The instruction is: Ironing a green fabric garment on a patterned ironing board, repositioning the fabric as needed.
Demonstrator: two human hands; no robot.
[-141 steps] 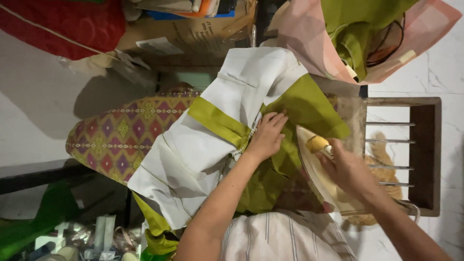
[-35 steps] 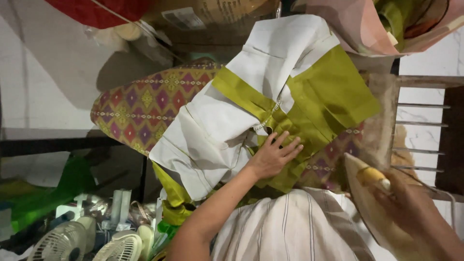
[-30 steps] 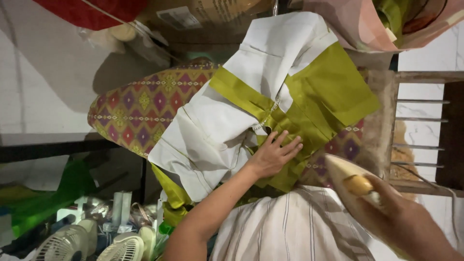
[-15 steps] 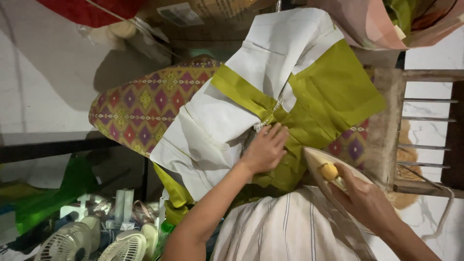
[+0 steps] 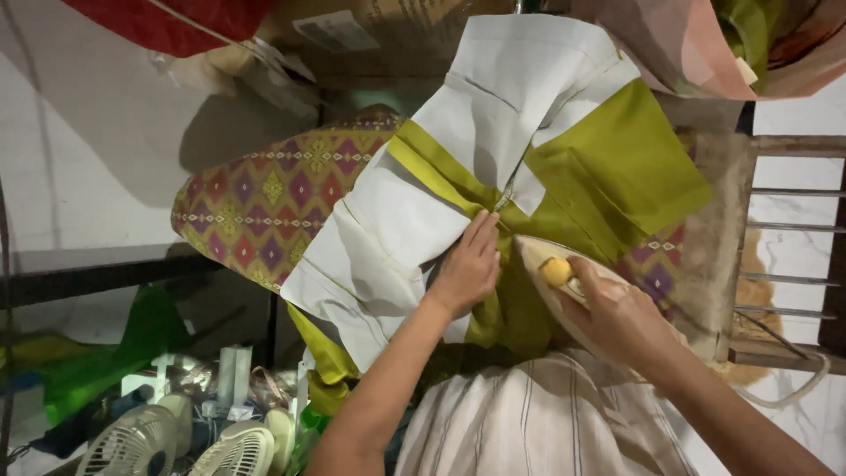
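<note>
A white and olive-green garment (image 5: 493,167) lies spread over an ironing board (image 5: 264,207) with a red, yellow and purple diamond-pattern cover. My left hand (image 5: 467,264) presses flat on the garment where the white cloth meets the green band. My right hand (image 5: 617,313) grips the handle of a cream-coloured iron (image 5: 555,273) with a yellow knob. The iron's tip rests on the green cloth just right of my left hand.
A wooden rack (image 5: 793,247) stands to the right of the board. Pink and green cloth (image 5: 705,44) hangs at the top right. Small white fans (image 5: 176,441) and clutter sit low on the left. A red bag (image 5: 167,18) lies top left.
My right hand has brought the iron from the lower right up and left onto the green cloth. My left hand has shifted slightly left along the seam.
</note>
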